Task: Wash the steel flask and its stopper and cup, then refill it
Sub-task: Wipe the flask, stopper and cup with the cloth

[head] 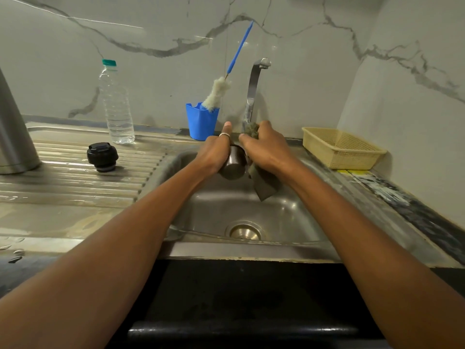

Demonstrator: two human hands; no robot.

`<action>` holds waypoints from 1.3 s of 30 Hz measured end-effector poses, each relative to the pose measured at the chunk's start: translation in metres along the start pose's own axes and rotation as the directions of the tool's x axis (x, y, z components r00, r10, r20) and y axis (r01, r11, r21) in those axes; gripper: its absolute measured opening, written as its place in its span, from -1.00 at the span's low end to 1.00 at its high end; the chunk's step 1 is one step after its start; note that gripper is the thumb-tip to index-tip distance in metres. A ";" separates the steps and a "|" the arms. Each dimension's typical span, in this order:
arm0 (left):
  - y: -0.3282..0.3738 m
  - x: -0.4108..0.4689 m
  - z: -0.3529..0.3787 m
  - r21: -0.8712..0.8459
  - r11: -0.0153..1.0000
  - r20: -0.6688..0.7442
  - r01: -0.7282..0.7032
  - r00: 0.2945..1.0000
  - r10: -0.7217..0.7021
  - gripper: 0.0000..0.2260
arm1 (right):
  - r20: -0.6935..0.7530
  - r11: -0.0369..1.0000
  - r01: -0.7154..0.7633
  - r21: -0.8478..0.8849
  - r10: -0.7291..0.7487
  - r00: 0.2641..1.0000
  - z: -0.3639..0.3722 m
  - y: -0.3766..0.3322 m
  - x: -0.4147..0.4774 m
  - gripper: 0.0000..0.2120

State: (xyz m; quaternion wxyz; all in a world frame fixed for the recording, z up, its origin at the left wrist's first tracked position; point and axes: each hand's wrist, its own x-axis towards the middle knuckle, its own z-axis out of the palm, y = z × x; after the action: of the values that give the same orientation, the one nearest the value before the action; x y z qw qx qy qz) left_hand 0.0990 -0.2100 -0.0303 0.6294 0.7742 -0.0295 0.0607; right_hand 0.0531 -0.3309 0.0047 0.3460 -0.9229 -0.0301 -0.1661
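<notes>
Left hand fingers wrapped round the steel cup, one ringed finger sticking straight up. Right hand fingers curled tight on a scouring pad pressed against the cup's far end, both held over the sink just under the tap. Outward: black stopper lying on the ribbed drainboard, steel flask upright at its far left edge, a plastic water bottle behind the stopper, a blue holder with a bottle brush left of the tap, a yellow basket to the right.
</notes>
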 end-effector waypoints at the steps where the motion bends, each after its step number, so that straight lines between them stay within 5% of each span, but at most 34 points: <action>1: -0.001 0.000 0.000 -0.015 1.000 0.016 -0.009 1.000 0.009 -0.49 | -0.007 1.000 0.024 -0.012 -0.024 1.000 0.002 -0.001 -0.001 -0.72; 5: -0.002 0.002 -0.003 -0.041 0.999 0.003 -0.008 1.000 0.008 -0.49 | 0.089 0.991 0.105 -0.087 -0.097 0.991 0.013 0.004 -0.001 -0.61; 14: -0.006 0.006 -0.004 0.025 1.000 -0.105 0.005 0.994 -0.002 -0.60 | 0.257 0.989 -0.019 0.146 -0.020 0.966 0.011 0.011 -0.005 -0.60; 21: -0.007 -0.007 0.007 0.109 0.985 -0.003 -0.130 0.991 0.131 -0.57 | 0.074 0.903 -0.189 0.386 0.174 0.982 0.013 0.017 0.007 -0.68; 27: -0.010 -0.012 0.019 0.167 0.931 -0.013 -0.324 0.944 0.330 -0.69 | 0.093 0.803 -0.254 0.540 0.243 0.966 0.009 0.014 0.007 -0.73; 35: -0.012 -0.001 0.006 -0.009 0.997 -0.113 -0.083 0.990 0.082 -0.61 | 0.192 0.811 -0.139 0.569 0.034 0.981 0.005 -0.004 -0.009 -0.56; 39: -0.010 0.002 0.002 -0.113 0.994 -0.140 -0.005 0.990 -0.011 -0.49 | 0.277 0.707 -0.221 0.672 0.037 0.960 0.002 -0.008 -0.011 -0.59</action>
State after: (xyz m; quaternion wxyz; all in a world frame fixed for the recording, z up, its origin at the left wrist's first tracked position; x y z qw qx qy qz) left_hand 0.1028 -0.2095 -0.0403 0.6728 0.7312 0.0126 0.1124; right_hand 0.0419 -0.3231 0.0049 0.6722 -0.7373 -0.0674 -0.0036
